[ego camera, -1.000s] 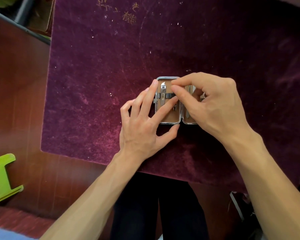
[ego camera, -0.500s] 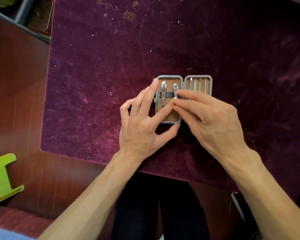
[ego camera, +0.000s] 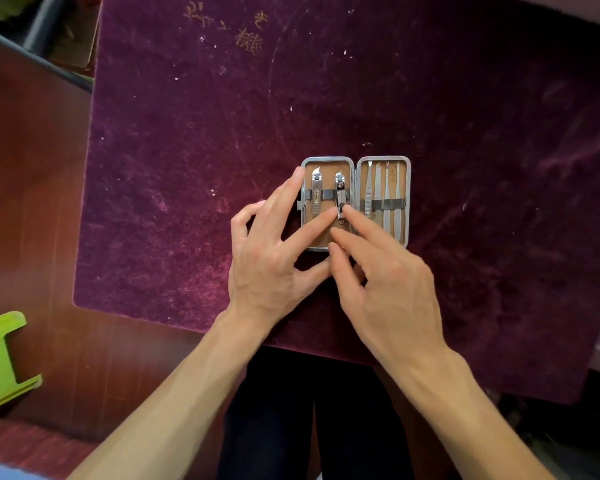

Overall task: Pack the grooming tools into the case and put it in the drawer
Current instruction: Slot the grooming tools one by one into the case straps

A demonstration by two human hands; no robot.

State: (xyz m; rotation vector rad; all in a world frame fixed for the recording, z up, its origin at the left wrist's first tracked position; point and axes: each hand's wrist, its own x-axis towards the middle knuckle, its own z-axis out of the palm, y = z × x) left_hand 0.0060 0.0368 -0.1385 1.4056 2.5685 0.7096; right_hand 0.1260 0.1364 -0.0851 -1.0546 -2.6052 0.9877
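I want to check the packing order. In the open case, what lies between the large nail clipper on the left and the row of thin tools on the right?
In the head view, the small nail clipper lies between the large nail clipper and the thin tools, beside the hinge of the case.

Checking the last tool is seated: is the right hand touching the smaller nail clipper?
Touching. In the head view the right hand has its index fingertip against the lower end of the smaller nail clipper.

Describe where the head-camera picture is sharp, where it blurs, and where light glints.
Head view: the case and hands sit sharp at centre; the clippers glint; the green stool and the edges go soft and bowed by the wide lens.
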